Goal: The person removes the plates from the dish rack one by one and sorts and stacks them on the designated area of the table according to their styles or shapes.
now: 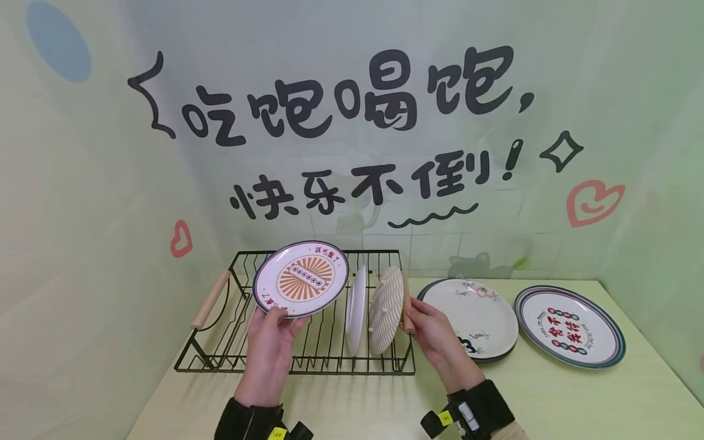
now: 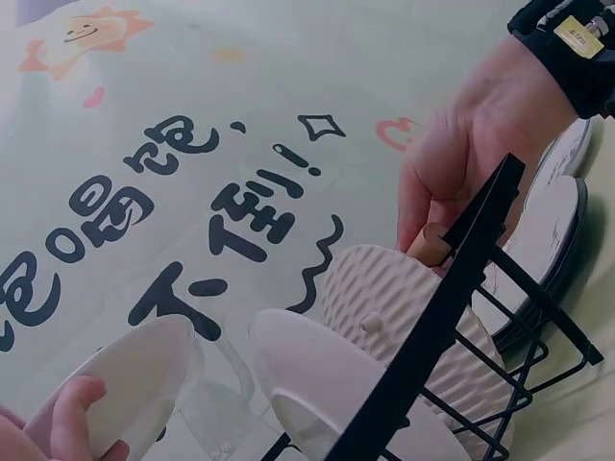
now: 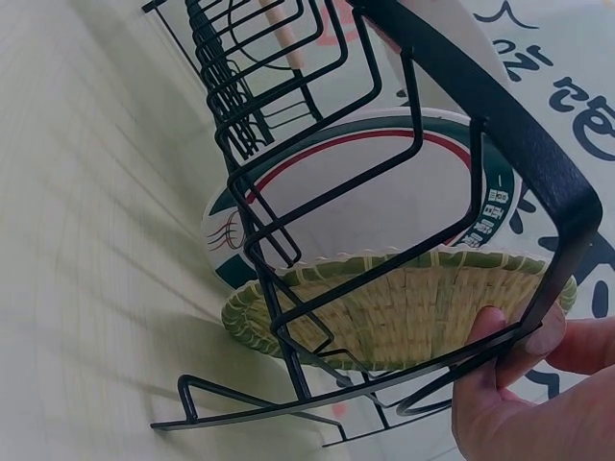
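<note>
My left hand (image 1: 269, 345) holds a round white plate (image 1: 305, 281) with an orange sunburst and a dark rim, thumb on its near edge and fingers beneath. The plate is tilted, face toward the head camera, over the left part of a black wire dish rack (image 3: 500, 101). In the left wrist view its pale underside (image 2: 144, 375) shows. My right hand (image 1: 437, 336) grips the wooden handle (image 1: 407, 305) at the rack's right end. Just inside that end stands a woven basket (image 3: 384, 307), beside an upright white plate (image 1: 356, 311) with a green and red rim.
Right of the rack, white plates (image 1: 473, 311) lie stacked on the pale table (image 1: 352, 409). Farther right lies a blue-rimmed plate (image 1: 572, 333) with red characters. A second wooden handle (image 1: 211, 299) is at the rack's left end. A printed wall (image 1: 319, 232) rises behind.
</note>
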Tool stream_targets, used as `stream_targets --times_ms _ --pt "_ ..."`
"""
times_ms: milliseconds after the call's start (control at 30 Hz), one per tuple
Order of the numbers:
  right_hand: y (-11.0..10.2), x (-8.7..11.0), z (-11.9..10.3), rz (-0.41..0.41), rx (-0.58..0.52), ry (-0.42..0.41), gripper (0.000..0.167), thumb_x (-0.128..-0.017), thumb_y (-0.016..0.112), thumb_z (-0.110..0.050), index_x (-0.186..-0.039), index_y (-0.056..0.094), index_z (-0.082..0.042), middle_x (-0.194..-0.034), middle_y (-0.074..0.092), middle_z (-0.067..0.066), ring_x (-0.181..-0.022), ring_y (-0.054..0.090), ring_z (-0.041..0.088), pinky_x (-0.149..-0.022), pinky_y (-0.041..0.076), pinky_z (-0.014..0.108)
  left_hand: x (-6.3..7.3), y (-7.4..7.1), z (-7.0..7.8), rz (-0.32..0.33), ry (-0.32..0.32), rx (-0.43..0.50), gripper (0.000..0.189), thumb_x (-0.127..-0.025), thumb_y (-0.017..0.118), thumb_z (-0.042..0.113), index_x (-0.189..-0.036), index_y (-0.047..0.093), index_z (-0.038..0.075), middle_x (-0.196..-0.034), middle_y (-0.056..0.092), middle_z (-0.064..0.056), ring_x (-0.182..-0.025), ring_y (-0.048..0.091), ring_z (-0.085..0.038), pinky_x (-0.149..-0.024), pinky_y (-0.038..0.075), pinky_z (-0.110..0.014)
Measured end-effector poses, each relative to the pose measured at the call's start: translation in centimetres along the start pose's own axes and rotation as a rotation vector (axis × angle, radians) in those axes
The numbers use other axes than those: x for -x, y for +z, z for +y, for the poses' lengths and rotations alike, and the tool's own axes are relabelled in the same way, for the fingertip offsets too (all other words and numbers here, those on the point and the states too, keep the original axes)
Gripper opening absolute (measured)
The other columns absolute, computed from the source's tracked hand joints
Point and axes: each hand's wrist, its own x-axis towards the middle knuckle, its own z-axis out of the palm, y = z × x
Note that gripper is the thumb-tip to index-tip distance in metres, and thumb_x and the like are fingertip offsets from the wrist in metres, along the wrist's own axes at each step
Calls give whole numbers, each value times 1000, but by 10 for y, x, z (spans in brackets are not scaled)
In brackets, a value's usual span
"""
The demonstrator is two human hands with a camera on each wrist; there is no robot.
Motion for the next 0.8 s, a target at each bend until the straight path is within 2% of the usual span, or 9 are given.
stream_targets --times_ms 200,433,600,667,800 --pt "0 1 -1 4 -3 3 42 -100 41 -8 -141 38 2 -137 45 22 -99 59 12 -82 51 22 5 4 1 -43 -36 -16 60 -90 37 -4 -147 30 14 -130 46 -13 -83 59 -11 -72 54 -19" --pt "0 3 -1 -2 -11 7 44 -100 42 -8 -142 37 3 -137 45 22 -99 59 12 -82 51 21 7 7 0 -90 -33 -42 59 -90 35 -6 -147 31 12 -123 54 -10 -81 62 -11 -69 54 -18" --pt "1 5 -3 -7 -21 13 45 -100 42 -9 -143 36 3 -139 43 22 -98 59 10 -82 51 21 8 7 -1 -116 -55 -62 59 -88 38 -6 -144 36 12 -118 57 -9 -76 63 -10 -67 54 -19" --pt "1 5 -3 -8 -20 17 46 -100 42 -9 -143 35 2 -139 43 22 -98 59 9 -83 50 20 9 6 -1 -143 -68 -84 59 -87 39 -6 -144 36 11 -116 58 -9 -77 63 -11 -67 54 -20" --pt "1 6 -3 8 -25 31 46 -99 44 -10 -143 37 0 -140 43 21 -98 59 9 -84 50 20 11 7 -2 -249 -89 -111 62 -86 38 -7 -146 31 7 -118 58 -10 -82 65 -14 -67 55 -22"
